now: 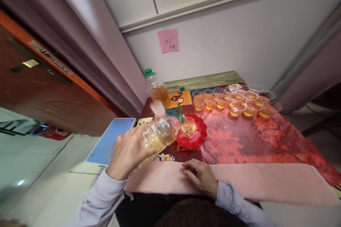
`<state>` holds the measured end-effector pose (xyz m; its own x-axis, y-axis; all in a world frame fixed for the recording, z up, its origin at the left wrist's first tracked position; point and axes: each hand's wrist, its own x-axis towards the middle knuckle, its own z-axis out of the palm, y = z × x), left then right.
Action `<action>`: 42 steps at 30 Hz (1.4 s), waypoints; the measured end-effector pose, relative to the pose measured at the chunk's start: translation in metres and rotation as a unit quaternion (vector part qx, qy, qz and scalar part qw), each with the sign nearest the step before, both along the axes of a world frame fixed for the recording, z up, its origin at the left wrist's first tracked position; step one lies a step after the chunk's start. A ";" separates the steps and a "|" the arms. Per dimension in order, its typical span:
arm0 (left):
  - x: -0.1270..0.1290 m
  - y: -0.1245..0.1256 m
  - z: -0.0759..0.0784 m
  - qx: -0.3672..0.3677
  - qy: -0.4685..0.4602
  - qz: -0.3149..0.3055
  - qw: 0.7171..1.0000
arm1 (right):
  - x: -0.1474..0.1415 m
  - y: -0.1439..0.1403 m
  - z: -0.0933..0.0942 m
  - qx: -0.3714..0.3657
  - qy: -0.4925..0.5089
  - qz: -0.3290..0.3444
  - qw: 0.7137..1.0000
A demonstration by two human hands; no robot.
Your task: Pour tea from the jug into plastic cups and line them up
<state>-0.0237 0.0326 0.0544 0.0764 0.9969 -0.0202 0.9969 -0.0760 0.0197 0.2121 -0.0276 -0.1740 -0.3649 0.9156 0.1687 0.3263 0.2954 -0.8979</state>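
Note:
My left hand (pixel 128 150) is wrapped round a clear plastic bottle (pixel 161 133) of pale yellow liquid. The bottle is tipped to the right, its neck at the rim of a small clear plastic cup (pixel 189 123). That cup sits on a red scalloped plate (pixel 198 139). A green carry ring (pixel 179 112) hangs on the bottle's neck. On a folded pink cloth (pixel 253 181) along the table's near edge rests my right hand (pixel 201 176), fingers loosely bent, thumb apart, holding nothing.
Several clear cups (pixel 238 108) of yellow drink stand in rows at the back right. A larger bottle (pixel 159 94) with a green cap is at the back left, a loose green cap (pixel 182 88) nearby. Beside the table is a blue board (pixel 113 138); a wooden door (pixel 53 78) stands left.

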 end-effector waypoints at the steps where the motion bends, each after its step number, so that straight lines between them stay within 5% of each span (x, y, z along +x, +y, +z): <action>1: 0.000 0.000 0.000 0.001 0.001 0.000 1.000 | 0.000 0.000 0.000 0.001 0.000 -0.001 1.000; 42: 0.007 -0.004 0.006 -0.021 0.012 0.027 0.999 | 0.000 0.000 -0.006 0.008 -0.004 0.004 1.000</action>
